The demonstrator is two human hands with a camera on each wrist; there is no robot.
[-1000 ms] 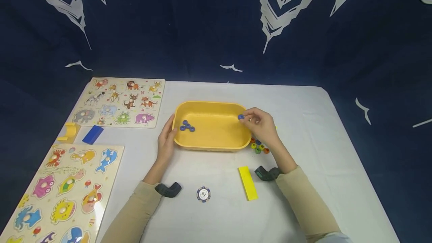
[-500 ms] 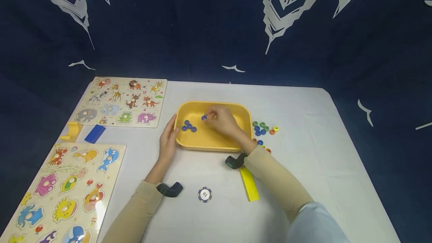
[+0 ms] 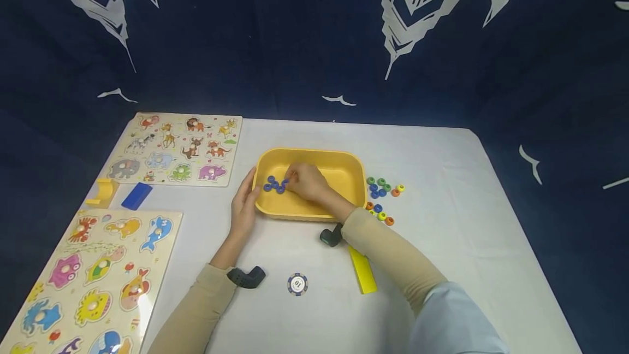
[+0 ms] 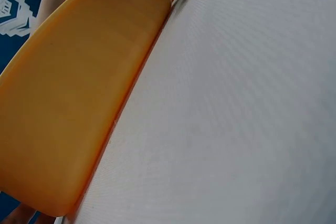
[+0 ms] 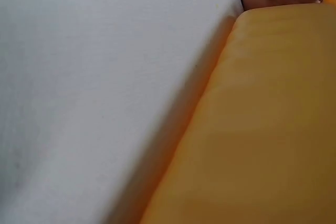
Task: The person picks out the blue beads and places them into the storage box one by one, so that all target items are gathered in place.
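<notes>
Right hand: inside the yellow tray, toward its left end, thumb and fingers appearing to pinch 1 blue bead. That bead sits just beside 4 loose blue beads on the tray floor.
Left hand: grips the tray's left end, thumb at the rim, fingers along the outer wall.
Step in hand, as judged: adding the 5th blue bead to the group. Next move calls for parting the fingertips and lifting clear without rolling the other 4.
Right of tray: mixed-colour beads, at least 4 of them blue; forearm hides part of the lower cluster.
Nearer than tray: yellow strip, partly under the right sleeve; 1 chip.
Left of tray: 2 puzzle boards, blue block.
</notes>
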